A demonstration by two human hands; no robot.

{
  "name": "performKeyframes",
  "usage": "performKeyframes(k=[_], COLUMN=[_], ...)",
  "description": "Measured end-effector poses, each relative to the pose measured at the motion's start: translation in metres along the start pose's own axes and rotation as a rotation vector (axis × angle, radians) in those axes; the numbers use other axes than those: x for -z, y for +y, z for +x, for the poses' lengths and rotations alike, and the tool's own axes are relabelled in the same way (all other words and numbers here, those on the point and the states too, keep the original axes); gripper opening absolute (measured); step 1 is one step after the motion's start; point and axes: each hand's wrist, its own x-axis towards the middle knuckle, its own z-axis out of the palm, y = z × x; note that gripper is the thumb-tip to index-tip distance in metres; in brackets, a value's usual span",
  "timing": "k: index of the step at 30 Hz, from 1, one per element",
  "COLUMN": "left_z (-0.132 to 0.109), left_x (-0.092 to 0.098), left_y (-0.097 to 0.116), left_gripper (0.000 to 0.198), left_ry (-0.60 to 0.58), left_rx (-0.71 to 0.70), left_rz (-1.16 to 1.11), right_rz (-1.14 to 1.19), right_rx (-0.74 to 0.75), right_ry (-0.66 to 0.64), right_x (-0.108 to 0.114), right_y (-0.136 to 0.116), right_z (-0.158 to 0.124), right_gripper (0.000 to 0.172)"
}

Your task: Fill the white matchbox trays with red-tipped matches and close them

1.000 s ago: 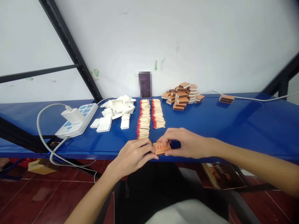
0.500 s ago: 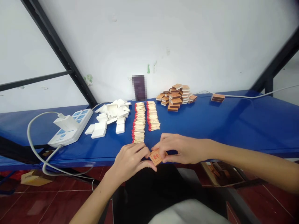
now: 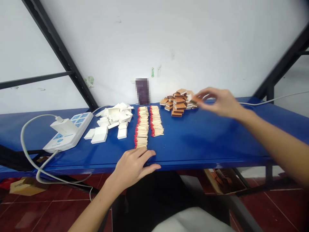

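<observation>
My right hand (image 3: 216,101) is at the back of the blue table, its thumb and fingers closed on an orange-brown matchbox (image 3: 197,99). That box is blurred and overlaps the right side of a pile of similar matchboxes (image 3: 179,103). My left hand (image 3: 135,164) rests at the front edge, thumb and fingers apart, with nothing between them. Just beyond its fingers ends a long row of red-tipped matches (image 3: 142,124). A shorter row of matches (image 3: 156,120) lies to the right of it. White matchbox trays (image 3: 99,134) are heaped to the left.
A white power strip (image 3: 70,132) with a plugged-in charger (image 3: 64,126) lies at the left, its cable looping over the edge. A dark pixelated object (image 3: 142,91) leans on the wall. Under the blue table (image 3: 193,141), a box (image 3: 220,180) holds brown pieces.
My right hand has moved from the front edge to the back right with a matchbox. My left hand has let go of the matchbox and stayed near the edge.
</observation>
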Motion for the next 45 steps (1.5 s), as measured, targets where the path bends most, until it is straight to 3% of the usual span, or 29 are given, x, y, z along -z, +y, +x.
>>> performKeyframes(k=[2,5,8,11,15,21,45], left_z=[-0.001,-0.003,-0.008,-0.015,-0.022,-0.021,-0.022], left_x=[0.000,0.007,0.019,0.029,0.030,0.022,0.024], left_y=[-0.001,-0.010,-0.029,-0.050,-0.066,-0.069,-0.070], left_gripper=[0.028,0.015,0.012,0.015,0.023,0.038,0.036], left_ry=[0.021,0.119,0.244,0.260,0.230,0.088,-0.002], left_rx=[-0.006,0.026,0.119,0.221,0.280,0.372,0.459], left_rz=[-0.003,0.013,0.183,0.295,0.300,0.365,0.274], right_rz=[-0.160,-0.312,-0.391,-0.450,-0.493,-0.501,-0.545], right_rx=[-0.165,-0.316,-0.391,-0.451,-0.489,-0.489,-0.386], right_ry=[0.100,0.071,0.046,0.045,0.043,-0.021,0.015], right_x=[0.023,0.043,0.045,0.039,0.034,0.027,0.015], right_y=[0.053,0.118,0.154,0.171,0.184,0.195,0.186], right_z=[0.013,0.017,0.005,-0.009,-0.021,-0.026,-0.024], right_gripper=[0.038,0.029,0.030,0.034,0.040,0.040,0.039])
